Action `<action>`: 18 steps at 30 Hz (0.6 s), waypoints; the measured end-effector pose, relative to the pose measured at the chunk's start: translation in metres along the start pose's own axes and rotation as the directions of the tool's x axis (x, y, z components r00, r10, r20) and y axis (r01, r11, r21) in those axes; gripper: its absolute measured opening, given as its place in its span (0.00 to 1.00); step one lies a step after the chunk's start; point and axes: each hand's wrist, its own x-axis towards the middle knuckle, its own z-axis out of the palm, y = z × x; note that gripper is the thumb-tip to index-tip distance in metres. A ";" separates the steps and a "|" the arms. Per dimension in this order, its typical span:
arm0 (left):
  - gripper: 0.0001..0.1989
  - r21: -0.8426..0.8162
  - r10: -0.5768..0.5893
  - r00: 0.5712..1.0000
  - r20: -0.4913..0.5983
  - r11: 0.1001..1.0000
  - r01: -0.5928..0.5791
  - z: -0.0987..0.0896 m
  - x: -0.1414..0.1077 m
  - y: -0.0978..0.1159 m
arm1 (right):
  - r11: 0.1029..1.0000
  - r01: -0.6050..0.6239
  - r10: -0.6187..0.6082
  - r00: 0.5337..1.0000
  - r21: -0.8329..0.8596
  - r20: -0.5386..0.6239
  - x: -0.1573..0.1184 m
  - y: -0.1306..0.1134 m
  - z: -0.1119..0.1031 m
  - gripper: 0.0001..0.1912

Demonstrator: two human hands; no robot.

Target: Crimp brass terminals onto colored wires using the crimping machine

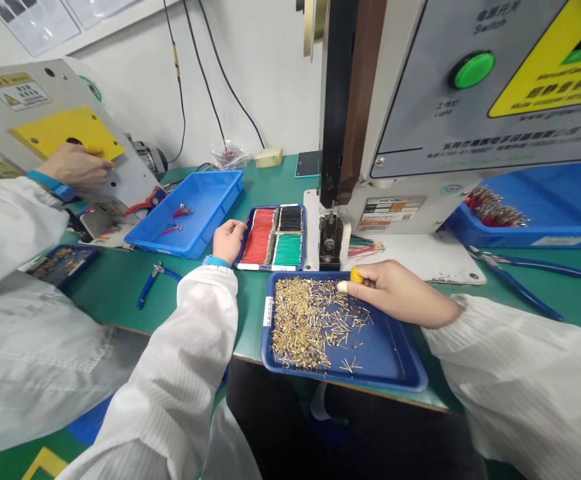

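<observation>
My left hand [229, 241] is closed, fingers curled at the left edge of a small blue tray [254, 267]. What its fingertips hold, if anything, is hidden. That tray carries bundles of red wires [259, 237], black wires [291, 219] and green wires [287, 251]. Over the back right of a larger dark blue tray [395, 363], my right hand [400, 293] is pinched, with covers on thumb and forefinger. Anything between those fingertips is too small to make out. Beneath and left of it lie many small brass-coloured metal pins [300, 327].
A press machine [330, 240] stands behind the pin tray, with loose wires [368, 247] on its base. Pliers [525, 267] lie right, cutters [155, 283] left. Blue bins [190, 250] stand on both sides. A co-worker's hand [78, 167] touches the left machine.
</observation>
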 end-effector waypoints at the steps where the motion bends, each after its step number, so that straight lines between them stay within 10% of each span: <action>1: 0.10 -0.001 0.001 1.000 -0.002 1.000 -0.001 0.000 0.000 0.000 | 1.000 0.000 0.000 1.000 0.001 0.001 0.000 0.000 0.000 0.28; 18: 0.10 0.001 0.000 1.000 -0.002 1.000 0.000 0.000 0.001 0.000 | 1.000 0.024 -0.024 1.000 0.011 -0.001 0.000 -0.001 0.000 0.28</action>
